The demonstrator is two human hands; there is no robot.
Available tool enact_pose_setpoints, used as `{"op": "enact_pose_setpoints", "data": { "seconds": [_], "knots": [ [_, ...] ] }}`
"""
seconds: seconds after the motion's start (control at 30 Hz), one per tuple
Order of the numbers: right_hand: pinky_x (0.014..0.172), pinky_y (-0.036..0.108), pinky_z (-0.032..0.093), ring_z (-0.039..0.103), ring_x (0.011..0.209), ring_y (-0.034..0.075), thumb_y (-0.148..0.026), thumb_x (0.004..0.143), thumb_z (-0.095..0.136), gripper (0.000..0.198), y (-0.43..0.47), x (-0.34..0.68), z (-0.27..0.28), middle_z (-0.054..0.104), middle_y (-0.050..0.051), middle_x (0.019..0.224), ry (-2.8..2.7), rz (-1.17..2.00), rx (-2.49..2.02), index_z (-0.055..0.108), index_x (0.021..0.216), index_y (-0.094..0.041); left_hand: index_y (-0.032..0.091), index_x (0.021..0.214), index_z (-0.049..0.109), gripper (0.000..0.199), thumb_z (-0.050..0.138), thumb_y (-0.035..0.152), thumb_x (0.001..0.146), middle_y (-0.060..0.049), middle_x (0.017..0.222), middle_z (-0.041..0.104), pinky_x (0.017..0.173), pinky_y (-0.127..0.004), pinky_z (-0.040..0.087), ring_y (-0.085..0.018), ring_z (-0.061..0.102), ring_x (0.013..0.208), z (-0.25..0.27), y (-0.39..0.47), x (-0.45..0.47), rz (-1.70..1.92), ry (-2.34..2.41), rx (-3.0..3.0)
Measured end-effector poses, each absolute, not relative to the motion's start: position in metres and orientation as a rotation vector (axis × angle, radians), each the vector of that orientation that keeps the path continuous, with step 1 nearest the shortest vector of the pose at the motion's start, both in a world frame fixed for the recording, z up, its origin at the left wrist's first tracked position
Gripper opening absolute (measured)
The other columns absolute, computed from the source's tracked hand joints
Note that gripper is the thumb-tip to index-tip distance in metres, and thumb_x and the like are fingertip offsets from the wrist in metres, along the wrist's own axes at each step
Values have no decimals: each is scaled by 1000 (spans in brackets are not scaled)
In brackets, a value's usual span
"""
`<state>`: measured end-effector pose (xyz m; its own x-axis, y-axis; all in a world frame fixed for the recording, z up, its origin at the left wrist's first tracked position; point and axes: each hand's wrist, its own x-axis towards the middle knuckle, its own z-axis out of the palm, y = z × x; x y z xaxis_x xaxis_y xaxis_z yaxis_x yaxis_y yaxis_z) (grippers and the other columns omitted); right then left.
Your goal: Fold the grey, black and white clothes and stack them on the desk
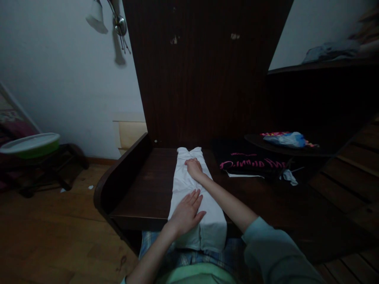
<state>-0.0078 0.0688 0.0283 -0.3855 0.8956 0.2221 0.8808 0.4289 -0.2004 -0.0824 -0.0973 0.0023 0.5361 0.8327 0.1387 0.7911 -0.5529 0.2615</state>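
A white garment [194, 197] lies folded into a long narrow strip on a dark wooden table [148, 193], its near end hanging over the table's front edge. My left hand [187, 213] rests flat on the near part of the garment, fingers spread. Further along the strip, my right hand [194, 168] presses palm down on the cloth, arm stretched forward in a pale green sleeve. Neither hand grips anything.
A folded black garment with pink lettering [251, 162] lies to the right on the table. A blue and pink plastic bag [286, 139] sits on a dark round tray behind it. A green basin [31, 145] stands on a low stand at far left. Dark wooden panel stands behind.
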Motion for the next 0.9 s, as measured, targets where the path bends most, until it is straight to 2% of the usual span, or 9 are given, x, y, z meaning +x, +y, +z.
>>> {"op": "enact_pose_setpoints", "data": {
  "seconds": [0.1,0.3,0.47,0.63,0.77,0.9],
  "knots": [
    [77,31,36,46,100,24,-5,80,34,36,74,-13,19,58,11,107,-2388,42,-1567,60,102,-16,12,132,30,55,32,43,87,-14,141,22,106,-39,23,-22,18,131,2,-98,-83,391,1386,2590],
    [82,32,35,44,104,23,0,78,33,37,83,-17,16,53,17,113,-2453,33,-1553,54,106,-8,13,132,30,55,32,44,87,-13,141,23,106,-39,23,-21,17,131,0,-97,-83,426,1377,2589],
    [82,30,36,46,104,22,0,76,34,38,93,-18,21,53,15,114,-2489,66,-1545,53,108,-8,12,132,29,55,31,44,88,-13,142,21,106,-39,22,-21,16,131,-1,-97,-83,400,1385,2598],
    [80,32,39,47,103,25,-8,76,41,31,104,-12,27,54,17,111,-2446,113,-1613,55,104,-9,13,132,30,54,32,43,88,-13,142,21,105,-39,23,-21,15,131,2,-98,-83,414,1382,2591],
    [84,34,38,44,107,27,-19,78,45,34,111,2,29,51,20,115,-2373,124,-1665,52,109,-6,13,132,30,53,33,43,87,-13,142,22,105,-39,23,-21,16,131,2,-99,-83,422,1391,2580],
    [86,32,37,45,108,27,-23,78,47,30,116,12,27,55,19,111,-2329,167,-1677,59,100,-6,14,132,31,53,33,43,87,-12,142,22,105,-39,23,-21,16,131,0,-99,-84,454,1391,2579]
  ]
}}
